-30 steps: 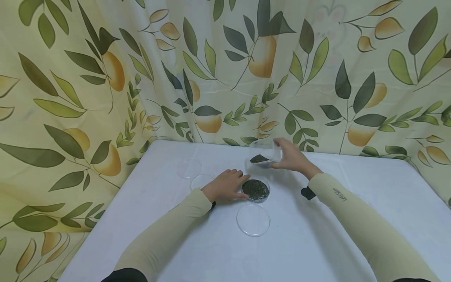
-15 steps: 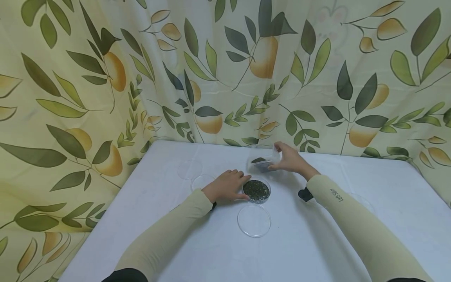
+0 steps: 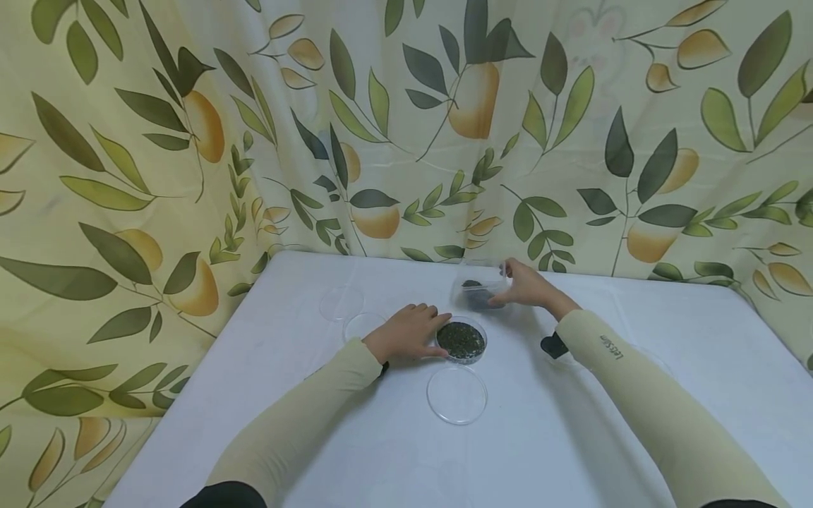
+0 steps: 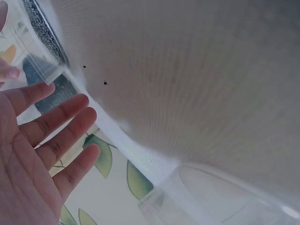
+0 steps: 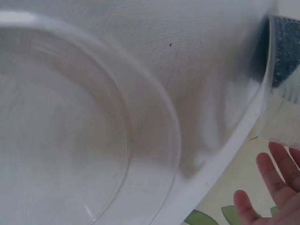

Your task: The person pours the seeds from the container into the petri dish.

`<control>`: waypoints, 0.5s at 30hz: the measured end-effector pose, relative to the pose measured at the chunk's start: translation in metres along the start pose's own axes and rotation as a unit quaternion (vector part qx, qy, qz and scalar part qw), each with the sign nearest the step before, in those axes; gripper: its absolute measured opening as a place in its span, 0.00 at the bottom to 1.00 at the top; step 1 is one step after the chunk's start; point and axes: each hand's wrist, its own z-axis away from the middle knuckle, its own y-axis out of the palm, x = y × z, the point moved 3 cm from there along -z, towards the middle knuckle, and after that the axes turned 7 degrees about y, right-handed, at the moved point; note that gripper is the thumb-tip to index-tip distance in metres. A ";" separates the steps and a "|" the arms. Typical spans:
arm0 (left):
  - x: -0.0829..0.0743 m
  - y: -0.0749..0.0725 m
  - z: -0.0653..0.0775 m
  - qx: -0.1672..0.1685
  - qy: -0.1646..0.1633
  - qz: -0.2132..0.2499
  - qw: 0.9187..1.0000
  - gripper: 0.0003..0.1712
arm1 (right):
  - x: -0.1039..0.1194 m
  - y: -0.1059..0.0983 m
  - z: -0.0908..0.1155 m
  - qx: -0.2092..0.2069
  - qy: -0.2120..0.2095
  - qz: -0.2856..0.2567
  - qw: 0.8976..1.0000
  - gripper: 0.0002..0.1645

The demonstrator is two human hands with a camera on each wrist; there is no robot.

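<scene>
And here's the left hand [image 3: 409, 333], fingers straight and parted, touching the round dish [image 3: 462, 360] of dark flakes [image 3: 461, 340], which sits toward the far edge of the desk [image 3: 540, 451]! Over to the right hand [image 3: 527, 285], pinching the clear box [image 3: 460, 291] right by that far edge, dark material inside, whether resting or lifted I can't tell, while a clear round cover [image 3: 456, 395] lies on the dish's near-edge side.

Around the dish [image 3: 466, 360] on my table [image 3: 521, 430]: lid [image 3: 456, 396] at six o'clock, my left hand [image 3: 409, 334] at nine, tub [image 3: 489, 286] between twelve and one.
</scene>
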 end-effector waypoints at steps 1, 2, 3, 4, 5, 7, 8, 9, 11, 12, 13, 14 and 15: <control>0.000 0.000 0.000 0.000 0.000 0.001 1.000 0.45 | -0.002 0.000 0.000 0.003 -0.001 -0.001 1.000 0.51; 0.000 -0.001 0.000 -0.001 -0.001 0.002 1.000 0.45 | -0.004 -0.001 0.000 0.006 -0.001 -0.002 1.000 0.51; 0.000 -0.001 0.000 -0.002 -0.001 0.003 1.000 0.45 | -0.005 -0.001 0.000 0.009 0.000 -0.003 1.000 0.52; 0.000 -0.001 0.000 -0.002 -0.001 0.004 1.000 0.45 | -0.010 -0.001 -0.003 0.004 -0.013 -0.005 1.000 0.52; 0.000 -0.001 0.001 -0.003 -0.001 0.004 1.000 0.45 | -0.012 -0.001 -0.002 0.005 -0.016 -0.006 1.000 0.53; 0.000 0.000 0.001 -0.004 -0.003 0.006 1.000 0.45 | -0.013 -0.002 -0.001 0.007 -0.019 -0.004 1.000 0.54; 0.000 0.000 0.001 -0.005 -0.004 0.007 1.000 0.45 | -0.013 -0.003 0.000 0.008 -0.016 -0.002 1.000 0.55; 0.000 0.000 0.001 -0.004 -0.004 0.007 1.000 0.45 | -0.013 -0.003 0.002 0.010 -0.013 0.001 1.000 0.55; 0.000 0.000 0.001 -0.004 -0.005 0.008 1.000 0.45 | -0.008 -0.005 0.006 0.018 0.000 0.008 1.000 0.55; 0.000 0.000 0.001 -0.005 -0.005 0.009 1.000 0.45 | -0.008 -0.005 0.008 0.020 0.005 0.011 1.000 0.55; 0.000 -0.001 0.001 -0.005 -0.004 0.010 1.000 0.45 | -0.008 -0.006 0.009 0.020 0.007 0.012 1.000 0.56; -0.001 -0.001 0.001 -0.006 -0.004 0.009 1.000 0.45 | -0.007 -0.006 0.010 0.021 0.011 0.014 1.000 0.57; -0.001 -0.001 0.001 -0.007 -0.003 0.008 1.000 0.45 | -0.007 -0.006 0.011 0.021 0.011 0.014 1.000 0.58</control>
